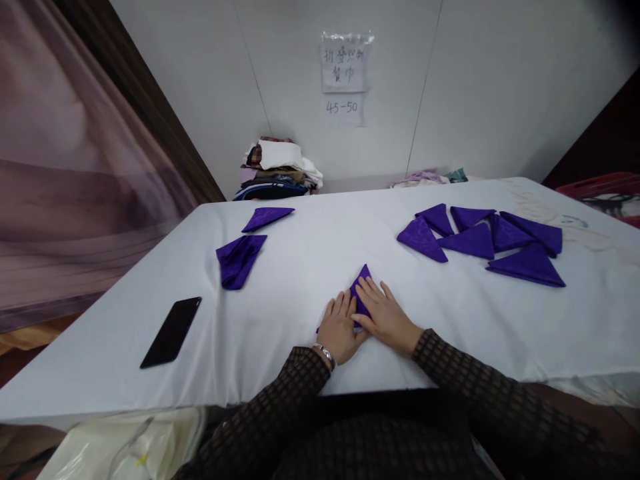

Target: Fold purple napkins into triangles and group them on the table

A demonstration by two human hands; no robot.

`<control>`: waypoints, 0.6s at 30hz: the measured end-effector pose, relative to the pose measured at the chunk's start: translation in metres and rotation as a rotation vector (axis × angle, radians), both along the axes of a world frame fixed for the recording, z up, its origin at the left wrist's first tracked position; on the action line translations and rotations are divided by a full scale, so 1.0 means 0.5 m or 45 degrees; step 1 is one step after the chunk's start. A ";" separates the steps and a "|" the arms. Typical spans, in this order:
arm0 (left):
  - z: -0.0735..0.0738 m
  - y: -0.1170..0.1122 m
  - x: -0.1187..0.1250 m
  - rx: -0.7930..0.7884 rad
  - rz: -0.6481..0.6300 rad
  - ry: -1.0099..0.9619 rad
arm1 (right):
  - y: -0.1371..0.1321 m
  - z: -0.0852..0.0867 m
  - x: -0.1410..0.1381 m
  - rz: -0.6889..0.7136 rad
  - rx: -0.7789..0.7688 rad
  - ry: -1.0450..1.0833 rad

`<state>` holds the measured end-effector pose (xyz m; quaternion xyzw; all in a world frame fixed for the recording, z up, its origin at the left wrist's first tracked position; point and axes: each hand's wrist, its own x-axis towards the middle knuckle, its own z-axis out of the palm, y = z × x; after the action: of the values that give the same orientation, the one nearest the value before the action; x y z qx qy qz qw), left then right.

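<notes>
A small purple cloth napkin (361, 283) lies folded to a point on the white tablecloth (310, 267) near the front edge. My left hand (338, 328) rests flat on its left side, fingers stretched out. My right hand (384, 313) lies flat over its right side, fingers spread and pressing down. Only the napkin's pointed top and a sliver between my hands show. A watch sits on my left wrist.
Several purple folded triangles (483, 240) cluster at the right. Two more purple napkins (240, 259) lie at the left. A black phone (171, 331) rests near the front left. Stacked clothes (277, 170) sit against the back wall. A plastic bag (125, 447) hangs below the table edge.
</notes>
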<state>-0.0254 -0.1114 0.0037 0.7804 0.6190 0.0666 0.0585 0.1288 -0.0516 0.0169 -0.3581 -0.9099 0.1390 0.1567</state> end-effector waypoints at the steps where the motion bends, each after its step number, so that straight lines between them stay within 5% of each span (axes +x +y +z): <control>1: 0.000 0.000 0.000 -0.004 0.003 0.009 | -0.003 -0.008 -0.003 0.002 -0.001 -0.019; 6: -0.009 0.001 -0.005 0.047 -0.008 0.018 | 0.022 -0.035 -0.005 -0.014 -0.107 -0.047; 10: -0.033 0.003 -0.021 0.185 -0.047 0.008 | 0.027 -0.018 0.000 -0.015 -0.246 0.023; 14: -0.071 0.029 -0.056 0.362 -0.112 -0.043 | 0.019 0.001 0.009 -0.041 -0.396 0.283; 18: -0.113 0.067 -0.093 0.388 -0.177 -0.068 | -0.001 -0.004 0.018 -0.266 -0.645 0.630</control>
<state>-0.0720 -0.0779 -0.0530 0.8191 0.5445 0.1761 -0.0395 0.1379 -0.0523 0.0147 -0.4321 -0.7396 0.4257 0.2918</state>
